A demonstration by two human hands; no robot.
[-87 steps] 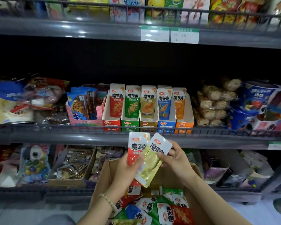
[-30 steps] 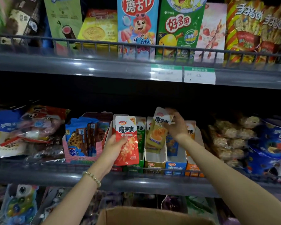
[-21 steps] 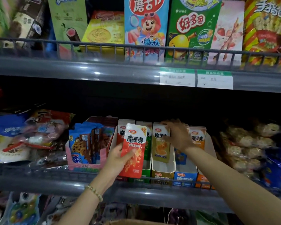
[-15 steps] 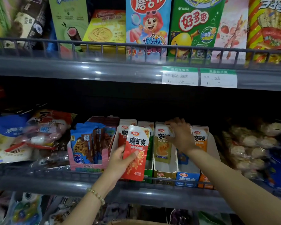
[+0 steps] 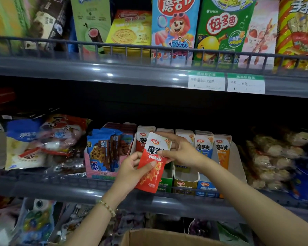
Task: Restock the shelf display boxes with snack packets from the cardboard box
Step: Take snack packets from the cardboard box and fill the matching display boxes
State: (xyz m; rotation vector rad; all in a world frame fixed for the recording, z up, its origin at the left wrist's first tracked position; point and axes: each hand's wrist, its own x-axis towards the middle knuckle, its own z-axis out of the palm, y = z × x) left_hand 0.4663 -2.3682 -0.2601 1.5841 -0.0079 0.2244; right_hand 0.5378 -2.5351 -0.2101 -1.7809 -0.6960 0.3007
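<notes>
A red snack packet (image 5: 152, 167) is held upright in front of the row of display boxes on the middle shelf. My left hand (image 5: 132, 172) grips its lower left side, thumb across the front. My right hand (image 5: 180, 151) pinches its upper right edge. Behind stand the red display box (image 5: 144, 141), the green box (image 5: 165, 182), the yellow box (image 5: 185, 181), the blue box (image 5: 204, 148) and the orange box (image 5: 222, 150), each with upright packets. The cardboard box (image 5: 167, 237) shows only its top rim at the bottom edge.
A grey wire rail (image 5: 89, 183) runs along the shelf front. A pink box of blue cookie packs (image 5: 103, 153) stands left of the display boxes. Bagged snacks (image 5: 274, 157) lie to the right. Tall boxes fill the upper shelf (image 5: 174, 29), with price tags (image 5: 226, 83) below.
My right hand let go of the yellow packet, now standing in the yellow box, and came left to pinch the red packet. My left hand holds the red packet a little further right.
</notes>
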